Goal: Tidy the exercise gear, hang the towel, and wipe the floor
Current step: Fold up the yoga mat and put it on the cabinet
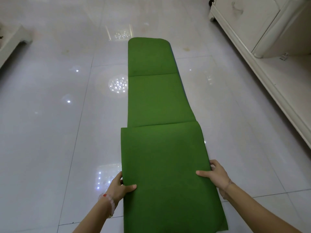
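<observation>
While both hands hold its near panel, green exercise mat (156,98): creased into panels, running away from the fingers over the glossy tiled floor (50,115).
Left hand (117,185): thumb on top, fingers wrapped round the left edge; beaded bracelet (109,204) at the wrist.
Right hand (214,174): the same grip on the right edge.
Cream cabinet (252,22): well beyond the right fingers.
</observation>
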### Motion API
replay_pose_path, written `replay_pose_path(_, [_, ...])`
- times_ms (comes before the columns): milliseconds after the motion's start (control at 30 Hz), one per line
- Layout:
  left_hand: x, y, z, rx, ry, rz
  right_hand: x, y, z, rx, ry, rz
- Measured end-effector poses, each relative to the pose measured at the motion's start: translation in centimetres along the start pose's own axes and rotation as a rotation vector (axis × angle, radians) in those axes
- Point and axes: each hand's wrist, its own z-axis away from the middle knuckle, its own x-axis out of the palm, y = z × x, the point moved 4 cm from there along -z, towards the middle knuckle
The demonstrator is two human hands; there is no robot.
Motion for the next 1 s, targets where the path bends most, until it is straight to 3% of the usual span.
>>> replay_pose_path(200, [0.3,1.7,2.8,0.102,0.010,-0.022,-0.5,-1.3,2.5,-0.140,-0.004,-0.146])
replay_pose_path(367, [0.8,6.3,4.8,0.224,0.069,0.032,-1.4,-7.3,4.2,-0.307,0.003,-0.156])
replay_pose_path(733, [0.0,25.6,7.0,0.429,0.132,0.032,-1.2,-26.3,4.1,-0.497,-0.065,-0.169])
replay_pose_path(1000, [-1.9,41.4,-4.2,0.512,0.094,0.032,2.0,-41.7,-5.6,-0.624,0.039,-0.092])
